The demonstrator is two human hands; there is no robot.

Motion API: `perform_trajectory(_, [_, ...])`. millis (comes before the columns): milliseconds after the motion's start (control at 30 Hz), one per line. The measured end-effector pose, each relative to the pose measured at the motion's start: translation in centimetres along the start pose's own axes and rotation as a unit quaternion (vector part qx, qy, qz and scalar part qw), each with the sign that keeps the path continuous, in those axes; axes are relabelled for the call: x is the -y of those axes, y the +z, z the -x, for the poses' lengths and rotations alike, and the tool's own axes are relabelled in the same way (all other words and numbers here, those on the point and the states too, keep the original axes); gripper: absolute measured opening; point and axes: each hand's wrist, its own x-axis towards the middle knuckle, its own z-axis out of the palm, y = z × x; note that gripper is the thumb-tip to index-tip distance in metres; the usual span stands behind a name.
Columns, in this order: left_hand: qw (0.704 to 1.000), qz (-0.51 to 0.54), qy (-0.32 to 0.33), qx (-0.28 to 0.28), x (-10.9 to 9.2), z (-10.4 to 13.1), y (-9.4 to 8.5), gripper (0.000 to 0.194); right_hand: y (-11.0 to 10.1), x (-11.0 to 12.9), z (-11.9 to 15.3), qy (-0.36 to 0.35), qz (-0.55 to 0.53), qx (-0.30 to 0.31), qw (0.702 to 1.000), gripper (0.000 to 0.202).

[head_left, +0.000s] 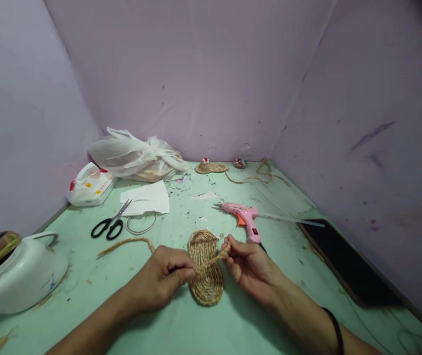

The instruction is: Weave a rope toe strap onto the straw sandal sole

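Observation:
A braided straw cord [212,260] is stretched between my two hands, above a woven straw shoe sole [206,291]. My left hand [164,276] pinches the cord near the sole's left edge, and the cord's loose tail runs out behind it to the left. At the right, my right hand [249,266] grips the other end between thumb and fingertips. The sole lies on the green table, partly covered by the cord and my left fingers. Just beyond my right hand rests a pink glue gun [246,214] with a clear glue stick in its back.
Black-handled scissors [112,224] lie by white paper [147,197] and a cord loop [142,230]. A white container [21,276] stands left, a dark flat slab [347,266] right. Behind are a white plastic bag [136,155], a box [91,187] and another sole [211,168].

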Motion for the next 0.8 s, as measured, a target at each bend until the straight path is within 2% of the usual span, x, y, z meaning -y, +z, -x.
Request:
perform_trajectory(133, [0.996, -0.002, -0.079, -0.046, 0.9, 0.0, 0.0, 0.023, 0.6, -0.3, 0.2, -0.019, 0.015, -0.033, 0.999, 0.019])
perform_trajectory(267, [0.989, 0.018, -0.143, -0.008, 1.3, 0.0, -0.5, 0.039, 1.0, -0.4, 0.5, -0.073, 0.098, -0.012, 0.992, 0.022])
perform_trajectory(367, [0.991, 0.002, -0.136, 0.016, 0.9, 0.1, -0.9, 0.037, 1.1, -0.4, 0.6, -0.104, 0.133, -0.003, 0.986, 0.024])
perform_trajectory(533, [0.989, -0.072, -0.110, -0.065, 0.4, 0.2, -0.9, 0.019, 0.9, -0.5, 0.5, -0.136, 0.152, -0.009, 0.979, 0.021])
perform_trajectory(700, [0.990, -0.107, -0.049, -0.078, 0.5, 0.4, -0.4, 0.018, 0.7, -0.6, 0.2, -0.090, 0.092, -0.039, 0.991, 0.021])
perform_trajectory(800, [0.989, -0.116, -0.048, -0.075, 0.5, 0.4, -0.2, 0.018, 0.6, -0.5, 0.2, -0.050, 0.056, -0.042, 0.996, 0.018])
